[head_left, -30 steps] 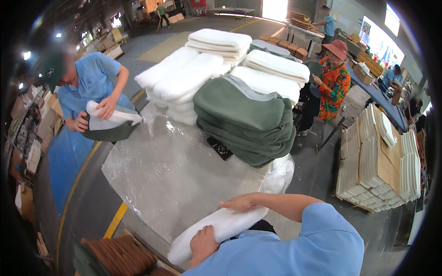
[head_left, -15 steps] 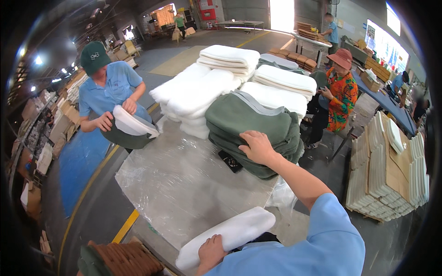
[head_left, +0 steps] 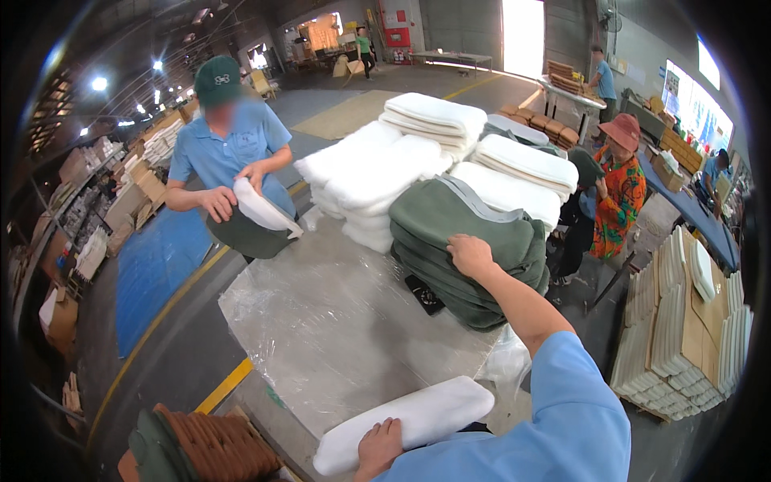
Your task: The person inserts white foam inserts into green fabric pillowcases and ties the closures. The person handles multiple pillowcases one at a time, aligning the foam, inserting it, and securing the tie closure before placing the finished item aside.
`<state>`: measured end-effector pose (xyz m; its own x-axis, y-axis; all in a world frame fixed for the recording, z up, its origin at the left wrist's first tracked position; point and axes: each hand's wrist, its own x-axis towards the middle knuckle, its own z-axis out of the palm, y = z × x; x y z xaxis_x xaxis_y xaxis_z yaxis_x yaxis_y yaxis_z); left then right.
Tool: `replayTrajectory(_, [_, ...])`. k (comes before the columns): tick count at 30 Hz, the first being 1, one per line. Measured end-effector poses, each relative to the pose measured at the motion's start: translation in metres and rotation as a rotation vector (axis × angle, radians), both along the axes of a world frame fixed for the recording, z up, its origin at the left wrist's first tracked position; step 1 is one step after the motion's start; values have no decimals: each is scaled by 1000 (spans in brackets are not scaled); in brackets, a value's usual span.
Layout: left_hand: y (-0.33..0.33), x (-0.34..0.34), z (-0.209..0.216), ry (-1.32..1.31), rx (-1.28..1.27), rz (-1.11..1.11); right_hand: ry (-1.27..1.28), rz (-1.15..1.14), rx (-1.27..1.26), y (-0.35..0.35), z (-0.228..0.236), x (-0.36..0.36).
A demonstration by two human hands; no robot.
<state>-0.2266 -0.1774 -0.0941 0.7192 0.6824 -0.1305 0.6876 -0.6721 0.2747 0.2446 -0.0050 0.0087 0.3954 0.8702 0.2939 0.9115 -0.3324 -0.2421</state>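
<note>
At the table's near edge lies a long white padding piece (head_left: 426,411), and my left hand (head_left: 380,444) grips it with its fingers over the top. My right hand (head_left: 471,255) reaches forward to a stack of dark green fabric covers (head_left: 458,217) with grey edging. Its fingers are bent and closed on the top cover. A small black patch of fabric (head_left: 424,295) sticks out from the stack's lower left side. Behind the stack are folded white padding pieces (head_left: 385,169) in several piles.
Plastic film covers the grey tabletop (head_left: 345,321). Across the table's left side, a co-worker (head_left: 233,136) holds a green cover with white padding (head_left: 261,213). Another person (head_left: 618,185) stands at the right. Brown and green pieces (head_left: 209,442) are stacked lower left; pale pads (head_left: 666,321) stand right.
My right hand's fingers, spread on the green stack before, are now drawn in on the top cover. The left hand stays on the white padding. The whole view has shifted slightly.
</note>
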Motion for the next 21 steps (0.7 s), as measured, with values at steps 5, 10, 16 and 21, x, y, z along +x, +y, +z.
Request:
replayTrajectory(5, [12,13,35,123,-221,-100,-85,-37,252,-18,56,-13])
replayTrajectory(10, [16,3,44,97,-138,-151,-17,156,362,-29,148,-125])
replayTrajectory(16, [10,1,23,-19,-25,-227,330,402,338,-32,156,-195])
replayTrajectory(21, [13,1,23,2,-79,-189,481,542,66,-7,63,-184])
